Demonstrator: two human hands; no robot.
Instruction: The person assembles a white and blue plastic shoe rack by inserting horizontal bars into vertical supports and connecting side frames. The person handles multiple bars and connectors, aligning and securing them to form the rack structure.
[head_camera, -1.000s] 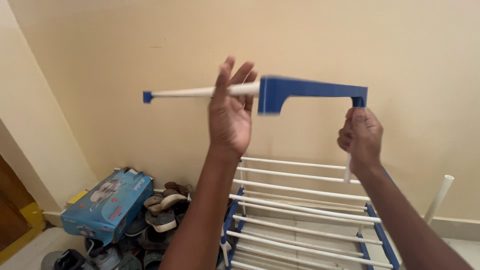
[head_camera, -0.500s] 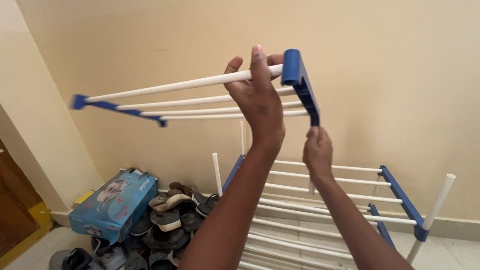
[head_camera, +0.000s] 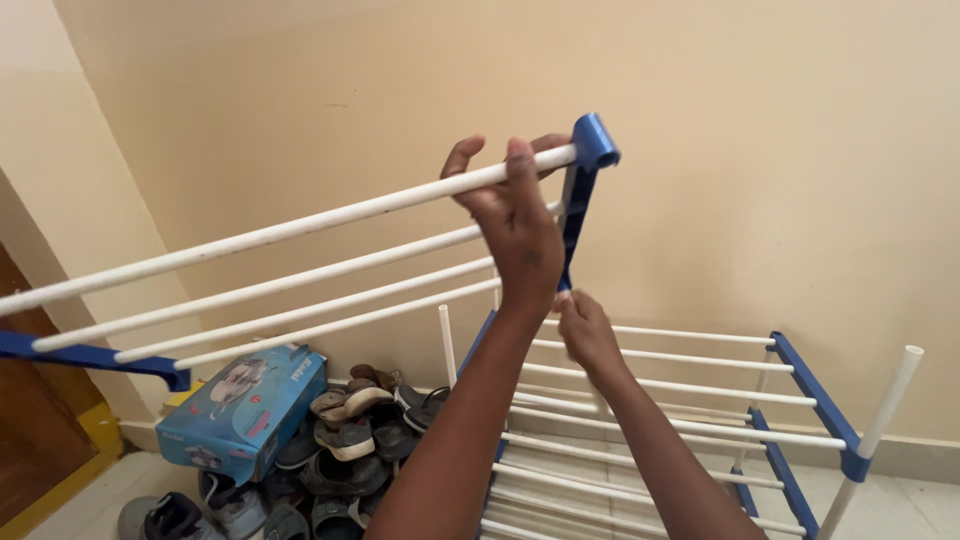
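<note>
I hold a loose shelf panel (head_camera: 300, 270) up in front of the wall, made of several white rods between two blue end bars. My left hand (head_camera: 515, 215) is closed around the top rod, right beside the near blue end bar (head_camera: 578, 200). My right hand (head_camera: 583, 328) grips the lower tip of that same bar and is slightly blurred. The panel slopes down to the left, where its far blue end bar (head_camera: 90, 357) hangs low. Below my arms stands the rack frame (head_camera: 800, 385), with white rod shelves and blue side bars.
White upright tubes rise from the rack at the right (head_camera: 885, 415) and at the middle (head_camera: 447, 345). A blue cardboard box (head_camera: 245, 395) and a pile of shoes and sandals (head_camera: 350, 430) lie on the floor at the left. A wooden door (head_camera: 30, 430) is at the far left.
The panel has swung from edge-on to spread out, and its far end has dropped low to the left. My left hand closed on the top rod. My right hand moved left and lower.
</note>
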